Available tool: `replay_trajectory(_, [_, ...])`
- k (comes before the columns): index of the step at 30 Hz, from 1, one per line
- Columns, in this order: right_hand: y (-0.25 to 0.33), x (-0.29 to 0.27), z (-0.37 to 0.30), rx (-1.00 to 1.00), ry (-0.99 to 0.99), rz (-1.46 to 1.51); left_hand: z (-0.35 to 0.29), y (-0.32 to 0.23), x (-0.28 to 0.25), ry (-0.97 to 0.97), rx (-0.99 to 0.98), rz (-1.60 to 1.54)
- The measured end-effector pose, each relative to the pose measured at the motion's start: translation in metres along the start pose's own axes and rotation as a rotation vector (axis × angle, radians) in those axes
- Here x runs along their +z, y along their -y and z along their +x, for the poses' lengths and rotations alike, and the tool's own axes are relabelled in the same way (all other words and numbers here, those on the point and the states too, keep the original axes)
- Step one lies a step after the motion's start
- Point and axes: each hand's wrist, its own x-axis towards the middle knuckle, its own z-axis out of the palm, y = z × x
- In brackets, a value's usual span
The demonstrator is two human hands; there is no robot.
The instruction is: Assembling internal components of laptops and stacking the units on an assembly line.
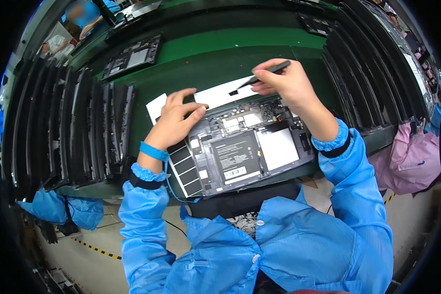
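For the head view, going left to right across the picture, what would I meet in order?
Row of upright dark panels on the left → left hand → black battery → right hand → row of upright dark panels on the right.

Opened laptop base [206,159]: dark plastic frame, mostly matt. Battery [236,158] dull black, smooth, printed face. Pale panel [280,148] beside it flat and even; material uncertain. Circuit board [267,110] rough with small parts; shield plates [236,122] silvery, metal-looking. White sheet [215,98] smooth, paper-like. Slim tool [279,66] matt black, apparently plastic. Blue jacket [308,235] of thin cloth, satin sheen, creased; buttons [256,258] white, glossy. Wristband [153,151] soft blue. Bench top [196,63] green, smooth, low sheen. Pink garment [404,164]: soft cloth, rumpled.
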Motion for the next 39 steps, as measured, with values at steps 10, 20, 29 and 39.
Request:
replay_trajectory(10, [-0.031,-0.034,-0.016,0.158,0.06,0.133,0.03,-0.082,0.016,0.083,-0.357,-0.706])
replay_trajectory(20, [-0.037,-0.038,-0.013,0.128,0.093,0.147,0.039,-0.081,0.03,0.128,-0.411,-0.708])
replay_trajectory(29, [-0.04,-0.037,-0.014,0.084,0.102,0.152,0.04,-0.083,0.03,0.106,-0.407,-0.697])
replay_trajectory(39, [-0.042,-0.033,-0.017,0.043,0.061,-0.012,0.045,-0.091,0.036,0.053,-0.438,-0.428])
